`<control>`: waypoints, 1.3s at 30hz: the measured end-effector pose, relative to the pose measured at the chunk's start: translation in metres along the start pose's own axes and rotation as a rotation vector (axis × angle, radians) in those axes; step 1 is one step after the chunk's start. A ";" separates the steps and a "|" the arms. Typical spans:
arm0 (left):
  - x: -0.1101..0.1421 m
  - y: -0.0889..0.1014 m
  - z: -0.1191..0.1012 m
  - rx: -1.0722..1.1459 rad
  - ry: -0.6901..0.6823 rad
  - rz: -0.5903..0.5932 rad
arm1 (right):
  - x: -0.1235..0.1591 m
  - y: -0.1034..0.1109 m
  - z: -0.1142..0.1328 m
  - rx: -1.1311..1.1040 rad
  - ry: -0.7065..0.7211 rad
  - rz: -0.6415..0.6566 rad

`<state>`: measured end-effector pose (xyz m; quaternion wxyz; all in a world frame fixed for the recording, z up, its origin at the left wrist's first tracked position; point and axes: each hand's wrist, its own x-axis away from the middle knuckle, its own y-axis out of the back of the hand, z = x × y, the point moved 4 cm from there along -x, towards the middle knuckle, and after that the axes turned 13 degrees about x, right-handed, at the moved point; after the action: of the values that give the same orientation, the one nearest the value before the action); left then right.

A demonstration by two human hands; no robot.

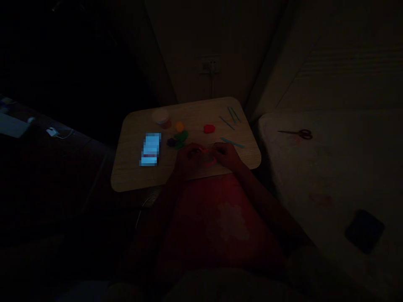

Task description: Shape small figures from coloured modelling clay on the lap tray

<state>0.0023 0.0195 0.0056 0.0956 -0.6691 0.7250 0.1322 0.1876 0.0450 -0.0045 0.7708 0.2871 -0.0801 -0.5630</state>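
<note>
In dim light, a thin red-orange strand (210, 163), which looks like modelling clay, curves between my hands close to the table's near edge. My left hand (189, 156) is closed, its fingers pinching one part of the strand. My right hand (226, 154) is closed too, fingertips at the strand's other side. Just beyond them lies a bright red lump (209, 128). Left of it are green pieces (181, 136), a dark purple piece (171, 142) and an orange ball (179, 126). Thin teal sticks (232, 142) lie past my right hand.
The small wooden table (132, 178) also carries a lidded tub (160, 116) and a lit phone (151, 149). Scissors (304, 134) and a dark square object (365, 230) rest on the pale surface at right. A wall socket (206, 66) holds a plug.
</note>
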 end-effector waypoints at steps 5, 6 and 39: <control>0.000 0.000 0.002 0.007 0.015 0.017 | 0.001 0.000 0.006 -0.049 0.044 0.005; 0.000 0.000 0.002 0.005 0.021 0.016 | 0.001 0.000 0.006 -0.041 0.046 0.004; -0.002 -0.001 0.004 -0.047 0.004 -0.009 | 0.002 0.002 0.010 0.099 0.053 -0.030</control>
<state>0.0033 0.0230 0.0023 0.0788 -0.6746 0.7190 0.1473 0.1856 0.0402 0.0044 0.7490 0.3410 -0.0833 -0.5619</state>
